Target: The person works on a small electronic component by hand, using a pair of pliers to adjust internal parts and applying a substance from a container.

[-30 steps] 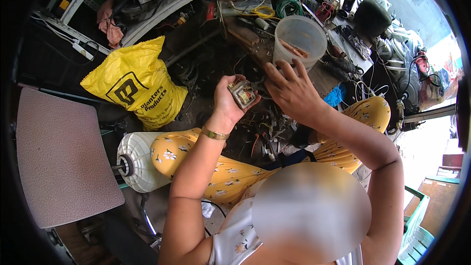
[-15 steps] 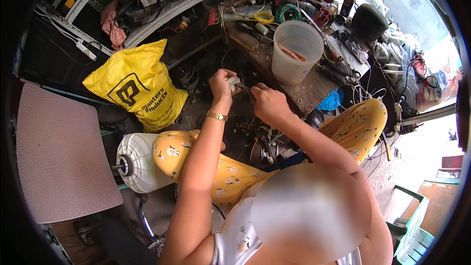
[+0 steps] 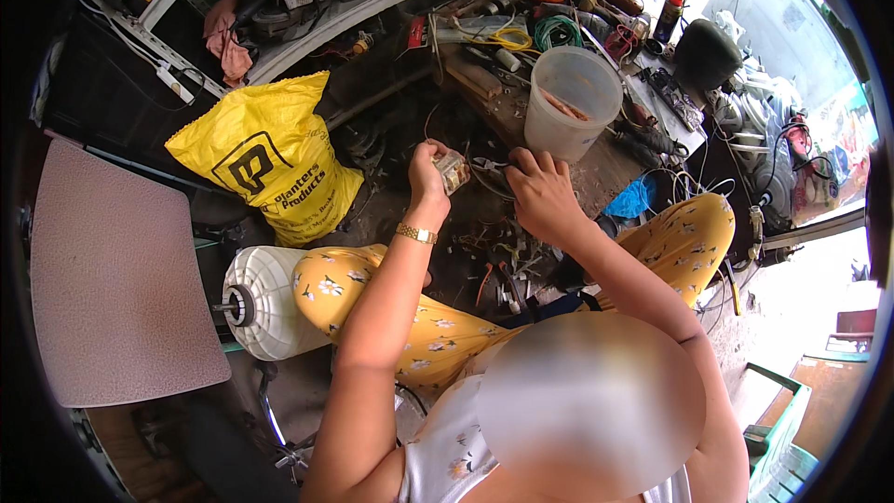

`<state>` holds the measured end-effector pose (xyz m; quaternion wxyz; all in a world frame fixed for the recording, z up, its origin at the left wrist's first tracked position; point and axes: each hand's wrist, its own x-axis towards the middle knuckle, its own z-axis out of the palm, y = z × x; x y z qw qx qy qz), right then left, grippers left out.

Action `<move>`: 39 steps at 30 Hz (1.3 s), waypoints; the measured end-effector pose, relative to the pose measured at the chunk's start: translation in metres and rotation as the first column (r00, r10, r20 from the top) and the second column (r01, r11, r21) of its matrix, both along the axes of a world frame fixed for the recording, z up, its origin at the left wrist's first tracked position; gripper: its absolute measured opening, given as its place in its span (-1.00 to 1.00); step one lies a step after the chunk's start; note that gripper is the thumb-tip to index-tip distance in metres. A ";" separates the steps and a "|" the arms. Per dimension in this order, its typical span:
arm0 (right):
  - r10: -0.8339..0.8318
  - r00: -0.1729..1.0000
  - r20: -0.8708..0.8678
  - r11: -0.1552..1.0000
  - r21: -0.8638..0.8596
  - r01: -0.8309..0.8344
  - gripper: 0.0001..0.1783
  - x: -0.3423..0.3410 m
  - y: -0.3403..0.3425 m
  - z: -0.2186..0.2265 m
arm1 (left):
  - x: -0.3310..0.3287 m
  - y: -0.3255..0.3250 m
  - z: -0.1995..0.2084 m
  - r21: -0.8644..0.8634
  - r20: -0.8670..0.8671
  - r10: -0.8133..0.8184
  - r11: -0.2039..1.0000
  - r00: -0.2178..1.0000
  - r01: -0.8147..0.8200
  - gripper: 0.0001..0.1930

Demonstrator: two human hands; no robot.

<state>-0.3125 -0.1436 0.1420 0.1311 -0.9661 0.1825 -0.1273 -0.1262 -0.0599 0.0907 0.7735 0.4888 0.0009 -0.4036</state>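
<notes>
My left hand, with a gold watch at its wrist, grips a small blocky part. It is pale and clear on the outside, with brownish and copper-coloured bits showing in it; its exact kind is unclear. Just to its right, my right hand has its fingers closed round what look like pliers. Their metal jaws point at the part, with a small gap between. Most of the handles are hidden by my fingers. Both hands are raised above a dark, scrap-littered floor between my knees.
A translucent bucket with copper-coloured pieces stands on a wooden board beyond my right hand. Tools and coiled wires crowd behind it. A yellow sack sits to the left, near a white ribbed drum. Orange-handled pliers lie below my hands.
My hands have moved apart, and the pliers have come away from the blocky part to the right. The part is now turned so that more of it shows.
</notes>
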 end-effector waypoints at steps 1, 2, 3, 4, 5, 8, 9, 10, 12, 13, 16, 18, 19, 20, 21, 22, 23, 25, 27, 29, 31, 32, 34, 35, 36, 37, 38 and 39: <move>-0.008 1.000 0.028 0.999 -0.041 0.009 -0.68 0.001 0.002 -0.006 | 0.000 0.000 0.001 -0.031 -0.008 -0.004 1.000 1.000 0.004 -0.81; -0.016 0.998 0.056 0.996 -0.083 0.020 -0.67 0.003 0.004 -0.010 | -0.002 0.000 0.001 -0.033 0.002 0.044 0.998 0.999 -0.044 -0.81; -0.021 0.997 0.080 0.993 -0.114 0.030 -0.67 0.005 0.007 -0.011 | -0.005 -0.001 0.001 -0.035 0.016 0.096 0.995 0.995 -0.095 -0.82; -0.025 0.994 0.104 0.989 -0.146 0.040 -0.68 0.009 0.010 -0.012 | -0.007 -0.002 0.002 -0.038 0.029 0.147 0.989 0.989 -0.146 -0.82; -0.029 0.991 0.128 0.983 -0.177 0.051 -0.68 0.011 0.013 -0.012 | -0.008 -0.005 0.002 -0.034 0.039 0.159 0.987 0.986 -0.158 -0.82; -0.039 0.995 0.097 0.981 -0.186 0.056 -0.66 0.018 0.023 -0.007 | -0.010 -0.004 0.005 -0.022 0.034 0.166 0.986 0.986 -0.165 -0.82; -0.014 0.989 0.150 0.993 -0.115 0.032 -0.72 0.018 0.019 -0.004 | -0.013 -0.003 0.014 -0.027 0.010 0.143 0.989 0.990 -0.143 -0.81; -0.057 0.973 0.222 0.998 0.014 0.055 -0.72 0.018 0.017 -0.002 | -0.015 -0.002 0.020 -0.033 -0.013 0.121 0.992 0.993 -0.121 -0.80; -0.148 0.925 0.349 0.962 0.269 0.053 -0.70 0.020 0.014 0.009 | -0.004 0.001 0.010 -0.026 0.268 0.071 0.997 0.961 -0.066 -0.79; -0.165 0.898 0.408 0.963 0.264 0.057 -0.66 0.022 0.015 0.019 | -0.004 0.003 0.009 -0.012 0.394 0.041 0.999 0.918 -0.039 -0.78; -0.245 0.840 0.484 0.948 0.299 0.105 -0.56 0.039 0.018 0.035 | -0.019 -0.004 0.023 -0.019 0.592 0.138 0.987 0.794 -0.157 -0.72; -0.295 0.855 0.427 0.920 0.369 0.133 -0.53 0.055 0.020 0.030 | -0.023 0.000 0.026 -0.054 0.508 0.106 0.994 0.855 -0.091 -0.72; -0.306 0.857 0.415 0.902 0.415 0.121 -0.57 0.059 0.017 0.023 | -0.023 0.001 0.029 -0.077 0.467 0.091 0.995 0.879 -0.062 -0.73; -0.290 0.854 0.431 0.901 0.424 0.092 -0.58 0.061 0.012 0.018 | -0.021 -0.001 0.032 -0.090 0.443 0.107 0.993 0.890 -0.075 -0.73; -0.270 0.858 0.437 0.898 0.436 0.060 -0.59 0.060 0.009 0.013 | -0.023 0.001 0.034 -0.095 0.409 0.128 0.991 0.903 -0.097 -0.73; -0.251 0.861 0.442 0.893 0.449 0.030 -0.60 0.058 0.006 0.009 | -0.024 0.002 0.034 -0.101 0.375 0.148 0.988 0.915 -0.119 -0.73; -0.211 0.872 0.441 0.930 0.366 0.040 -0.62 0.056 0.003 0.004 | -0.017 0.004 0.027 -0.096 0.266 0.101 0.992 0.959 -0.078 -0.77; -0.139 0.893 0.428 0.978 0.201 0.056 -0.64 0.050 0.001 -0.001 | -0.013 0.010 0.019 -0.042 0.077 0.079 0.996 0.994 -0.076 -0.77; -0.077 0.912 0.402 0.995 0.091 0.044 -0.67 0.028 -0.003 -0.003 | -0.007 0.019 0.011 -0.012 -0.177 0.021 1.000 0.984 -0.024 -0.77; -0.020 0.942 0.334 0.999 -0.020 0.028 -0.69 -0.010 -0.018 -0.012 | -0.013 0.019 0.022 -0.010 -0.376 -0.003 1.000 0.927 -0.001 -0.77; -0.024 0.985 0.173 0.995 -0.089 0.040 -0.69 -0.052 -0.044 -0.025 | -0.017 0.019 0.031 -0.021 -0.458 -0.032 0.999 0.889 0.025 -0.75; -0.068 0.996 0.054 0.992 -0.104 0.074 -0.69 -0.069 -0.054 -0.037 | -0.018 0.018 0.031 -0.041 -0.460 -0.050 0.999 0.887 0.036 -0.75; -0.093 0.996 -0.006 0.976 -0.196 0.090 -0.69 -0.086 -0.080 -0.062 | -0.020 0.014 0.032 -0.081 -0.461 -0.100 0.994 0.882 0.071 -0.74; -0.102 0.994 -0.031 0.966 -0.241 0.091 -0.69 -0.089 -0.089 -0.070 | -0.022 0.014 0.030 -0.101 -0.459 -0.127 0.991 0.879 0.091 -0.72; -0.124 0.992 0.037 0.954 -0.271 0.130 -0.71 -0.087 -0.090 -0.072 | -0.023 0.013 0.031 -0.106 -0.439 -0.147 0.988 0.886 0.112 -0.70; -0.145 0.984 0.105 0.939 -0.299 0.171 -0.72 -0.086 -0.091 -0.073 | -0.026 0.011 0.033 -0.110 -0.419 -0.168 0.985 0.892 0.134 -0.68; -0.164 0.971 0.173 0.922 -0.323 0.213 -0.74 -0.086 -0.093 -0.074 | -0.028 0.009 0.035 -0.115 -0.398 -0.190 0.981 0.897 0.157 -0.66; -0.150 0.965 0.217 0.939 -0.275 0.208 -0.73 -0.082 -0.085 -0.072 | -0.027 0.012 0.036 -0.093 -0.369 -0.184 0.983 0.911 0.161 -0.64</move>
